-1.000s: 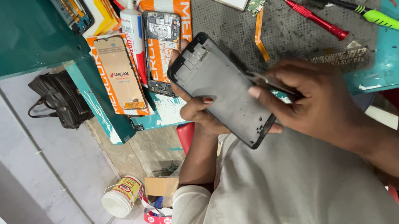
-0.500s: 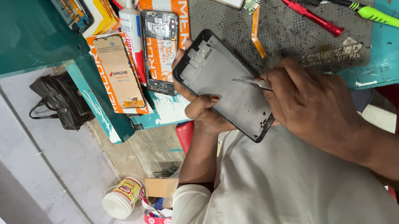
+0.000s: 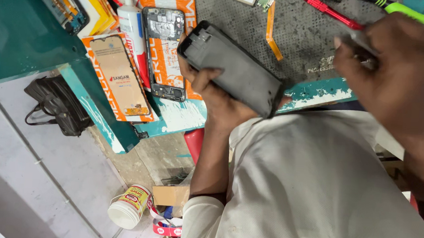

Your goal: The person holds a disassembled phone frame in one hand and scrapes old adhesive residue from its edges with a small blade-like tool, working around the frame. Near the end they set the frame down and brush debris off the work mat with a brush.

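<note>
So my left hand (image 3: 214,92) is wrapped around a dark phone frame (image 3: 233,68), thumb over the front, holding it tilted just above the near edge of the table (image 3: 318,94). My right hand (image 3: 399,72) is off to the side, well apart from the frame, fingers pinched shut on what looks like thin metal tweezers (image 3: 359,42), though it's blurry. On the grey work mat (image 3: 297,35) there's a red screwdriver (image 3: 329,9), a green-handled tool (image 3: 418,16) and an orange flex strip (image 3: 274,31). Another opened phone (image 3: 163,51) lies beside the frame, with a tan phone screen (image 3: 120,75) next to it. Down on the floor (image 3: 44,172) sit a black bag (image 3: 56,105) and a white jar (image 3: 128,206).
</note>
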`<action>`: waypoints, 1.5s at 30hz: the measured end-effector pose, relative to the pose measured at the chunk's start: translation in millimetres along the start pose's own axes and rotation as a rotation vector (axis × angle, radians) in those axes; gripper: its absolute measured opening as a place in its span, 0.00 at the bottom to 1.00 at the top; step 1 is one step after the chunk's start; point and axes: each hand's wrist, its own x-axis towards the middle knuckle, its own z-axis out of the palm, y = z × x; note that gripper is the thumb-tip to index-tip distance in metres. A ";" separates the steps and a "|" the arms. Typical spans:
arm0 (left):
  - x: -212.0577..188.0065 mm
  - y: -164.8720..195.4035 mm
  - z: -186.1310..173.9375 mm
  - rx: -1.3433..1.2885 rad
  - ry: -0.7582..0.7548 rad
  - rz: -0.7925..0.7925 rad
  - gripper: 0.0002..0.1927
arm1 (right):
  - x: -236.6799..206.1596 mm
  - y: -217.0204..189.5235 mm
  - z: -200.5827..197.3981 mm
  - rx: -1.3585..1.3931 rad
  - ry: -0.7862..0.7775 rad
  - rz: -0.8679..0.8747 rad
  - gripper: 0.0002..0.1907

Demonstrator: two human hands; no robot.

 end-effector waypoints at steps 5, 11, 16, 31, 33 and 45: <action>-2.4 -5.0 5.7 -0.022 -0.116 -0.153 0.61 | 10.6 4.4 -4.4 0.013 -0.032 0.092 0.18; 2.6 -4.4 13.6 0.010 -0.143 -0.185 0.62 | 5.4 -7.2 -6.0 -0.129 -0.125 -0.142 0.22; 1.2 -7.4 22.8 -0.051 -0.150 -0.190 0.63 | 3.7 -1.4 4.0 -0.107 -0.209 -0.161 0.21; 13.3 -7.4 14.7 -0.021 -0.234 -0.178 0.72 | 2.5 17.7 20.3 -0.398 -0.180 -0.357 0.16; 14.5 -8.6 14.7 -0.091 -0.222 -0.174 0.70 | 4.9 17.9 20.8 -0.477 -0.167 -0.389 0.17; 11.0 -13.6 16.8 -0.158 -0.189 -0.209 0.67 | 16.1 25.3 33.6 -0.449 -0.121 -0.452 0.17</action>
